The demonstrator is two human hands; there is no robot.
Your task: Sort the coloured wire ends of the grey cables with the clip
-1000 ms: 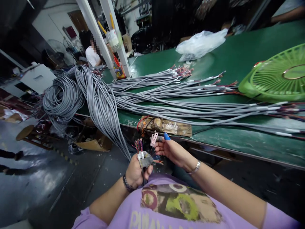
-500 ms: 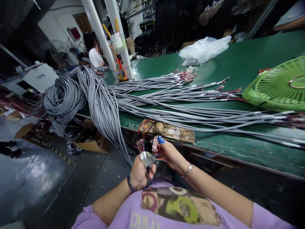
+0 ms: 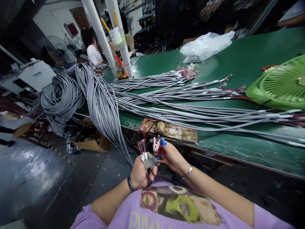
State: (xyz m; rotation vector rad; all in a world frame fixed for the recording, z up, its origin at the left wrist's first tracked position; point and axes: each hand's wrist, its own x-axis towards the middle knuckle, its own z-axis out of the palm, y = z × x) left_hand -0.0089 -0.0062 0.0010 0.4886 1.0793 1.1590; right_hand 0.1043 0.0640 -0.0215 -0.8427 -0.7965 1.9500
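Observation:
My left hand (image 3: 139,173) is closed round several grey cables, and their stripped ends, a tuft of thin coloured wires (image 3: 141,146) with white sleeves below, stick up from the fist. A worn grey cover (image 3: 150,162) wraps its thumb. Just to the right, my right hand (image 3: 173,159) pinches a small pale pink clip (image 3: 156,144) that looks like a clothes peg. Blue wrapping (image 3: 163,142) covers one of its fingertips. A few orange wires (image 3: 162,161) stretch between the two hands; which fingers touch them is hard to make out.
Long grey cables (image 3: 147,111) lie across the green table (image 3: 162,62) and hang over its front edge. At that edge sits a wooden board (image 3: 181,132). A green fan (image 3: 281,86) stands right, a plastic bag (image 3: 207,47) behind. A person (image 3: 94,54) sits beyond the white posts.
The pink clip has turned in my right fingers, and its two legs now show apart. My left hand keeps its hold on the cables. The view has shifted slightly.

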